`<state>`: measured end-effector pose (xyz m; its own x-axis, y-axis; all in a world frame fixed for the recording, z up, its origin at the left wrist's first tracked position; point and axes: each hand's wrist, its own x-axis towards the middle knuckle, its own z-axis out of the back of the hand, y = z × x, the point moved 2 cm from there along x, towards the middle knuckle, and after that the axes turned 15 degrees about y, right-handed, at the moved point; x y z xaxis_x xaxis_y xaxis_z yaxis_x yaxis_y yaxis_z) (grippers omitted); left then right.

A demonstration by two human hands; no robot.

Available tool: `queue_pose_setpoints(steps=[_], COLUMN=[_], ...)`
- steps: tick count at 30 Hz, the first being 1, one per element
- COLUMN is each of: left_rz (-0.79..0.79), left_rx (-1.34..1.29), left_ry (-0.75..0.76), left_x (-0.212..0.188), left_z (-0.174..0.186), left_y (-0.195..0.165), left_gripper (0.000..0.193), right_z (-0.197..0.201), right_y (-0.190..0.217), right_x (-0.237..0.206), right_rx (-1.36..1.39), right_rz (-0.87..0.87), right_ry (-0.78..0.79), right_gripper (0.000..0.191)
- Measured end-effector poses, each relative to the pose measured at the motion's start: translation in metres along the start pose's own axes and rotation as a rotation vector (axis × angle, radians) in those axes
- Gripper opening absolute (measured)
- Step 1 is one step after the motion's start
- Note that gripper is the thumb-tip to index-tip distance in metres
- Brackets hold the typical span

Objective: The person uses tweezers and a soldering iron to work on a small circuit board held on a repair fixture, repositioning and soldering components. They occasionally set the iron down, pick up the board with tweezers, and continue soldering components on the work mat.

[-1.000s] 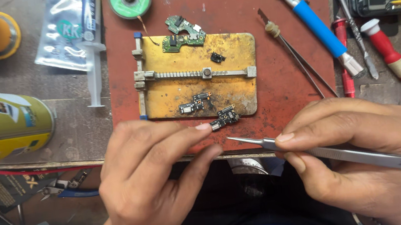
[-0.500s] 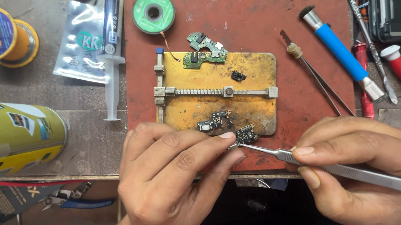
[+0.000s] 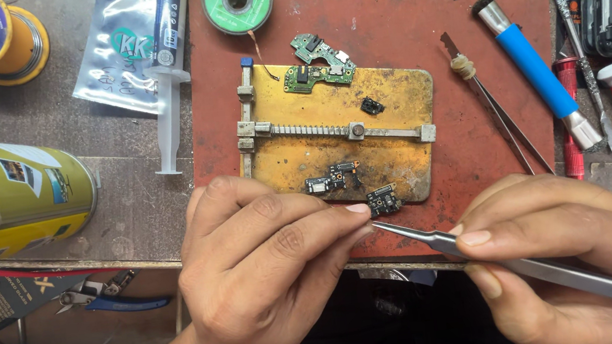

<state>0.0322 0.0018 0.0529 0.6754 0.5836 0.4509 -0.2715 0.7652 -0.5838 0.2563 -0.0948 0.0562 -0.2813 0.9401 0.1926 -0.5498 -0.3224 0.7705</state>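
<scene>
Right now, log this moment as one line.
left hand: fingertips by small circuit board | right hand: holding tweezers, tip meeting left fingertips | yellow metal plate on red mat

L hand (image 3: 272,276): palm down, fingers curled, index + thumb tips pinched together, pointing right
R hand (image 3: 569,253): palm down, thumb + index pinched in a pen-like grip, fingers pointing left
Gap: fingertips of both hands near, not touching
Wrists: both low in frame, partly cut off
</scene>
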Motion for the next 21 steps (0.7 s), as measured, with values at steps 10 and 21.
queue_pose_setpoints(steps=[10,21], left_rz=[0.001,-0.006], left_rx=[-0.084,-0.133], left_ry=[-0.012,0.001], left_x=[0.001,0.001], left_z=[0.001,0.004], left_y=[0.001,0.002], left_gripper=[0.024,0.022], right_z=[0.002,-0.011], right_y=[0.005,0.012], right_x=[-0.005,0.008], right_rx=[0.122,0.201], right_rz=[0.008,0.032], right_ry=[0.043,-0.035], right_gripper=[0.035,0.032])
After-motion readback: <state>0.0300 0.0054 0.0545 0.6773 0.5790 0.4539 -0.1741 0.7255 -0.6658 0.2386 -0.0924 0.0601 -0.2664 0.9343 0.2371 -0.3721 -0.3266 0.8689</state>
